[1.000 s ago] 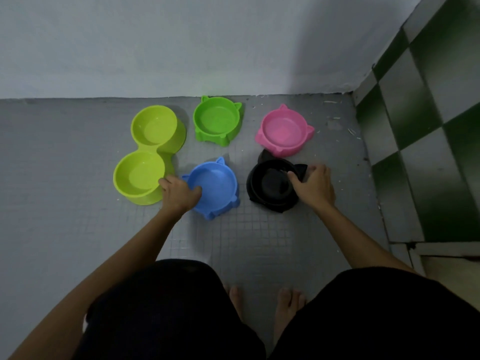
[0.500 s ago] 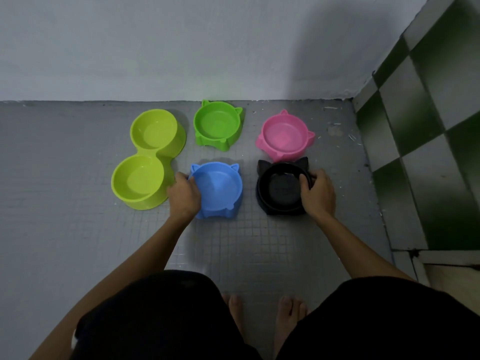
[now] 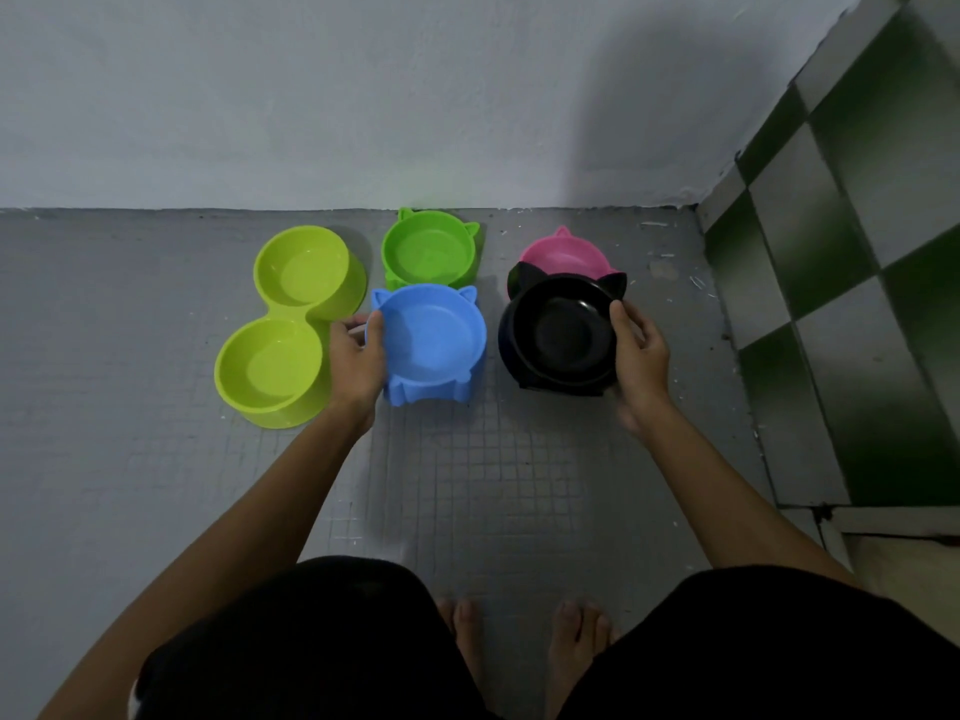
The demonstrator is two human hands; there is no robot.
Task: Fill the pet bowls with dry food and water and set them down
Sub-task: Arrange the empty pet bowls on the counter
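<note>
Gripped at its left rim by the left hand [image 3: 358, 363], the blue bowl [image 3: 430, 345] points its ears toward the wall; right hand [image 3: 638, 358] pinches the black bowl [image 3: 558, 337], ears likewise, overlapping the pink bowl [image 3: 563, 254].

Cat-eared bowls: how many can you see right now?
4. Blue bowl held by the left hand; black bowl held by the right hand; green bowl and pink bowl behind them near the wall, the pink one partly hidden.
</note>
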